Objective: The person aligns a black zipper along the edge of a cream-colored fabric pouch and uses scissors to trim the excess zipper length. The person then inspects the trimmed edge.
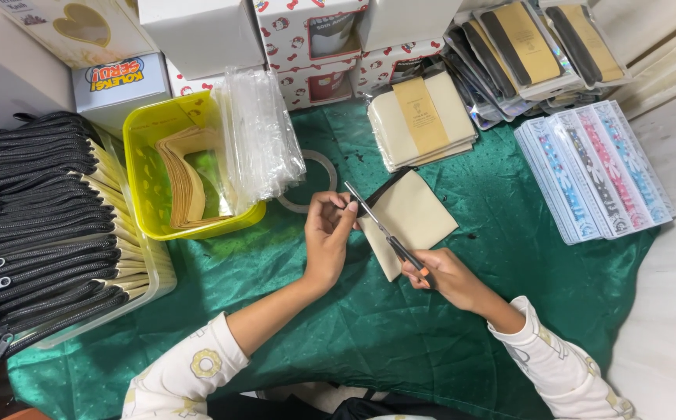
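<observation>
Right hand (440, 274) grips black-handled steel scissors (384, 231) across a cream fabric pouch (414, 218), left hand (327, 233) pinching its edge, cut apparently just started.

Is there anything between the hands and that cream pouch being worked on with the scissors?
Nothing visible. The left hand grips the cream pouch at its edge, and the right hand holds the scissors directly against it on the green cloth.

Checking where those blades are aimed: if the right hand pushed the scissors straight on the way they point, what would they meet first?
Probably the left hand's fingers: the scissors in the right hand point up-left, tips beside those fingertips on the cream pouch. Depth is unclear.
</observation>
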